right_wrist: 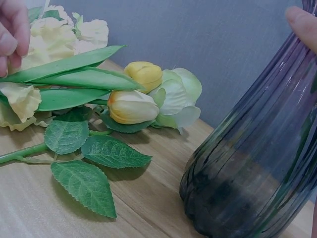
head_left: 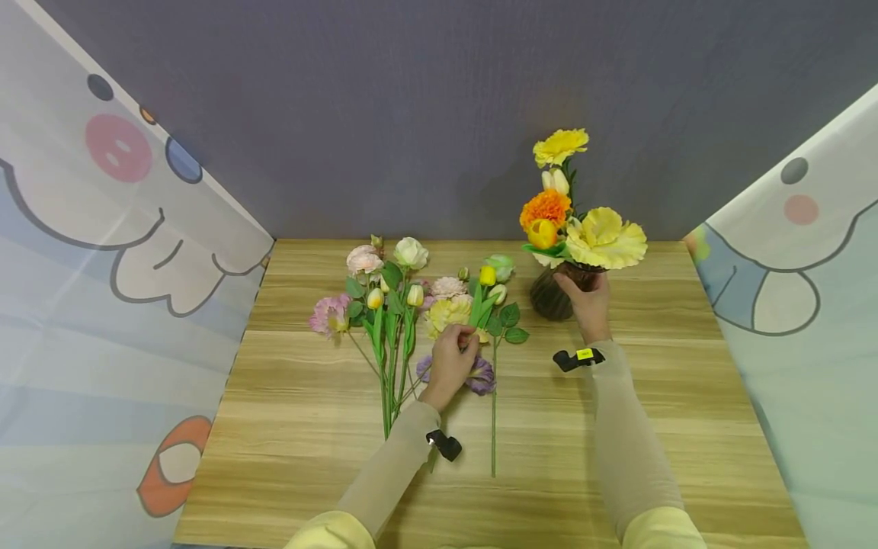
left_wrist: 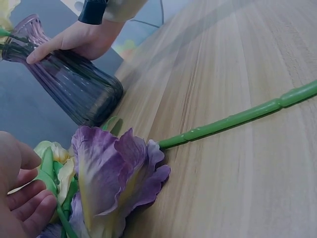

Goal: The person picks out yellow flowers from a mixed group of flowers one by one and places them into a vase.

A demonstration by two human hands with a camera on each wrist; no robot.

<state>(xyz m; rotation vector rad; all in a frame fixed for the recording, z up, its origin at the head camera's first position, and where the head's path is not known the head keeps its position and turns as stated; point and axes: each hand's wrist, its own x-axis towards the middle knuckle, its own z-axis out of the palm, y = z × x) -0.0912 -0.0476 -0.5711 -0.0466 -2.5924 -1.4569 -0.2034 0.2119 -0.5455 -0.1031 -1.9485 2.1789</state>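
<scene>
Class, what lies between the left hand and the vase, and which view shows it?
Between the left hand and the vase lie dark green leaves on a stem, then a bare strip of tabletop; the head view shows this.

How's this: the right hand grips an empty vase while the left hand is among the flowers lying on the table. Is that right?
Not quite: the vase isn't empty. The head view shows a big yellow flower and an orange flower, among others, in it. The right hand does grip the vase, and the left hand is among the flowers lying on the table.
</scene>
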